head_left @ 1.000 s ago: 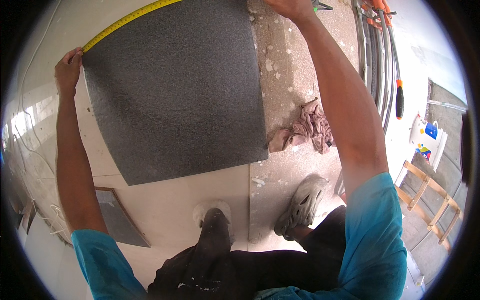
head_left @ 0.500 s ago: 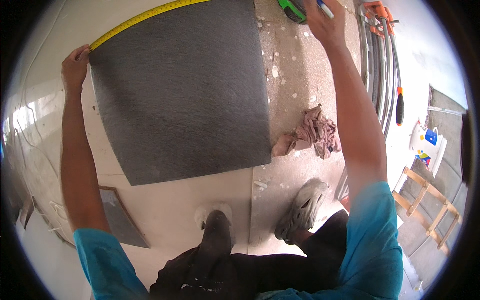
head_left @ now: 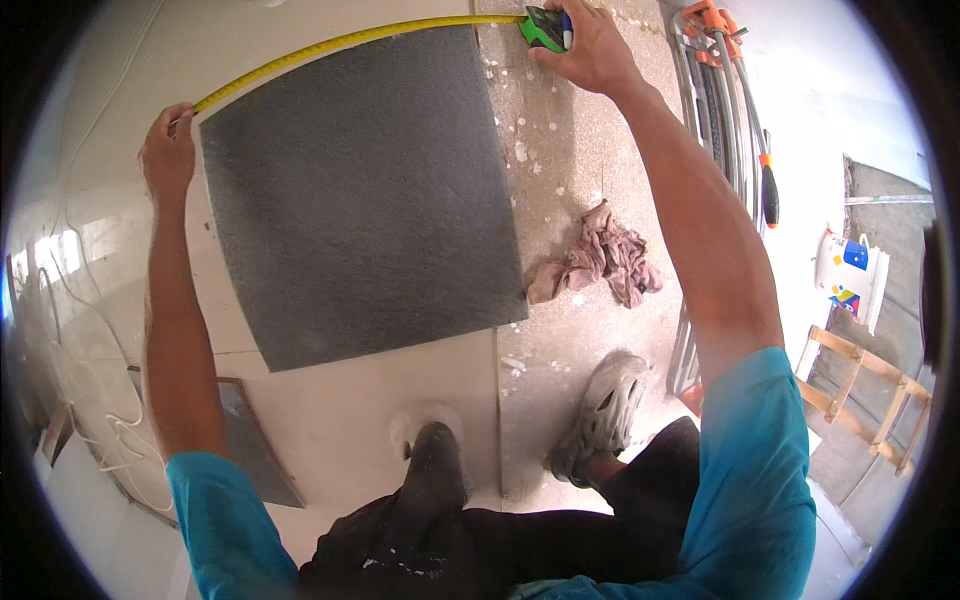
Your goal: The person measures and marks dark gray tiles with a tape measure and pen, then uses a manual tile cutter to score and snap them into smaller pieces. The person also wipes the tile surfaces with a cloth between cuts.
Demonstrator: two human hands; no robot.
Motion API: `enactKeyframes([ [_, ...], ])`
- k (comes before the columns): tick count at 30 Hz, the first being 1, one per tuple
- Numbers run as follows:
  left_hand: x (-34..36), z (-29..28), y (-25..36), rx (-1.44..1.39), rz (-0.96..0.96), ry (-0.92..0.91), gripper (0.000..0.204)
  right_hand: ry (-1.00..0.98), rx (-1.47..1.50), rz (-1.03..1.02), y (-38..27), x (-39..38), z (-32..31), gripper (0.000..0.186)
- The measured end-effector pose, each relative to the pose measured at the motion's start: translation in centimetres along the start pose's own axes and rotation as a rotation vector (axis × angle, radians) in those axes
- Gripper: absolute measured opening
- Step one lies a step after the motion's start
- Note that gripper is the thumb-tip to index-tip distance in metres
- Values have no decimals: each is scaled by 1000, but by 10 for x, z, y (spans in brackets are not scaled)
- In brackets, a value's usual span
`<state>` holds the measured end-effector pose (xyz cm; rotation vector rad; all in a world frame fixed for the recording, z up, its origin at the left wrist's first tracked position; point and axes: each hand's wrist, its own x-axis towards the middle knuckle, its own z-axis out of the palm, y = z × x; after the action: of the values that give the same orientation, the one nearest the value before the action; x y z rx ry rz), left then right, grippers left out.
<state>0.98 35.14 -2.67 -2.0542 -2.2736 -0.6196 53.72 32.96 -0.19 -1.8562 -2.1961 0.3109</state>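
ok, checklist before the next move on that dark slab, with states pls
1. Tape end held: ok, the left hand pinches that end of the yellow tape.
2. Tape case held: ok, the right hand grips the green-and-black case.
3. Tape lined up on the far edge of the dark slab: not ok, a gap shows between them toward the left.
4. Tape end flush with the slab's corner: cannot tell, fingers cover it.
5. Tape reading: cannot tell, markings too small.
6. Pink cloth off the slab: ok, it lies to the right of it.
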Motion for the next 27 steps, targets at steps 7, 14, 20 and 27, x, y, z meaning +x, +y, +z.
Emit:
enactKeyframes([
  [7,-107,-58,115,-290,411,-57,25,-88,-32,-19,-92,-117,-45,64],
  [14,-267,-93,210,-685,555,-433,26,-312,247,6,-171,-258,-49,71],
  [20,-340,-92,165,-755,342,-775,27,-533,41,-131,-143,-385,-6,69],
  [27,-371,-93,141,-791,136,-775,16,-440,90,-156,-136,-407,-2,65],
])
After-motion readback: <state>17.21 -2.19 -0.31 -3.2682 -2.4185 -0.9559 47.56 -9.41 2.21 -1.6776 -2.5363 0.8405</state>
